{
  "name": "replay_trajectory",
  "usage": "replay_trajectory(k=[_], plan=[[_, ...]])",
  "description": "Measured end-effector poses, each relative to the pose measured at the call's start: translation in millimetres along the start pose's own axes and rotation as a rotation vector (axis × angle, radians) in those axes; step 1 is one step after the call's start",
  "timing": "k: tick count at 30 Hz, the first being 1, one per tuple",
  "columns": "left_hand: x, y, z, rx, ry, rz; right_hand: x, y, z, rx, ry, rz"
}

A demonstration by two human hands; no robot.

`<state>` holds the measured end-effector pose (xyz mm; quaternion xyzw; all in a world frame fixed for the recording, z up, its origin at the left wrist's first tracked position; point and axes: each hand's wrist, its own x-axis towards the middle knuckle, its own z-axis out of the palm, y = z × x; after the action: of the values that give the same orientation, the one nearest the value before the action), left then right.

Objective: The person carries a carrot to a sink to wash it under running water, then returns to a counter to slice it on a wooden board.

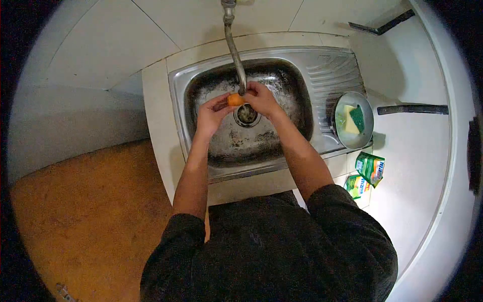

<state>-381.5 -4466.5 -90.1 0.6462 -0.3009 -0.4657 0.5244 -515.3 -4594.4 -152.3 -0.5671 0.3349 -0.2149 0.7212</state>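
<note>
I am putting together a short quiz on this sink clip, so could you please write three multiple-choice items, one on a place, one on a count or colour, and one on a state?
1. Where is the small orange thing?
A. in the bowl on the drainboard
B. between both hands under the tap
C. on the floor

2. How many green pouches lie on the counter right of the sink?
A. one
B. two
C. four

3. What is the sponge doing?
A. resting in the bowl
B. held in the left hand
C. lying over the drain

Answers:
1 B: the left hand and right hand hold it below the tap.
2 B: two lie side by side.
3 A: it sits in the bowl, untouched.
</note>
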Motion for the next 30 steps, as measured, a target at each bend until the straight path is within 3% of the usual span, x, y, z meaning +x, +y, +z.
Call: replay_trajectory(k=[6,8,11,18,20,21,23,26,30], plan=[[2.7,-3.1,-2.4,0.087,-0.032,0.050,-6.0,-9.2,-0.5,-0.351,0.056,-0.030],[2.0,-2.3,-6.9,0.075,-0.041,0.054,-7.5,-8.5,-3.3,-0.093,0.007,-0.101],[2.1,-0.8,-6.3,0.030,-0.028,0.056,-14.6,-14.5,3.6,0.006,0.045,-0.070],[10.5,-15.1,-5.9,-0.094,0.010,0.087,-21.6,-24.9,10.6,-0.148,0.070,-0.010],[10.2,-16.2,-7.0,-0.121,0.040,0.078,-14.0,-2.2,7.8,0.247,0.182,-0.094],[9.2,-15.6,-8.0,-0.145,0.073,0.068,-12.8,-0.4,4.3,0.245,0.182,-0.093],[6.6,-14.5,-10.3,-0.117,0.073,0.057,-13.6,3.2,-4.4,-0.159,0.249,-0.104],[3.1,-16.8,-18.3,-0.073,0.078,0.048,-17.2,-2.3,-3.9,-0.415,0.332,-0.084],[-2.4,-28.6,-37.5,-0.104,0.139,0.029,-13.1,3.9,3.6,-0.359,0.298,-0.011]])
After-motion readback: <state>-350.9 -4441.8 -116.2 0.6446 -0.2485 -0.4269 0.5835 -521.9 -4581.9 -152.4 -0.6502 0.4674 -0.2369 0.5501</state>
